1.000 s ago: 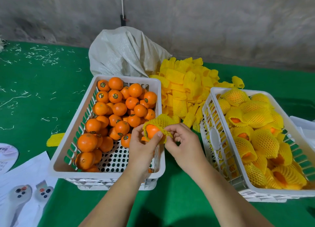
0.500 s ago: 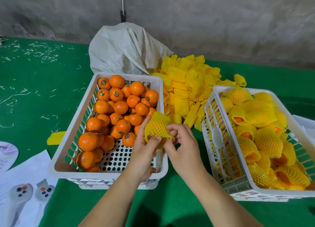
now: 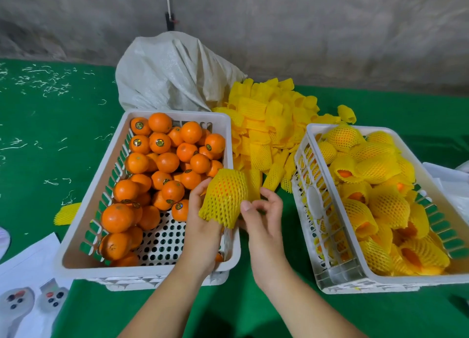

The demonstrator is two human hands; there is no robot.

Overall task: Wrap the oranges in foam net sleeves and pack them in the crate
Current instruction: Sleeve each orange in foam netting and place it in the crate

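Observation:
An orange inside a yellow foam net sleeve is held by my left hand above the right rim of the left white crate, which holds several bare oranges. My right hand is just right of the sleeved orange, thumb near its lower edge, fingers loosely curled; whether it touches the net is unclear. The right white crate is filled with several sleeved oranges. A heap of loose yellow sleeves lies between and behind the crates.
A grey woven sack sits behind the left crate. One loose sleeve lies left of that crate. White papers and two controllers are at the bottom left. White material shows at the right edge. Green cloth covers the table.
The net has been pulled down over the orange, which now shows only through the mesh. My right hand has let go of the sleeve's top and dropped lower beside it.

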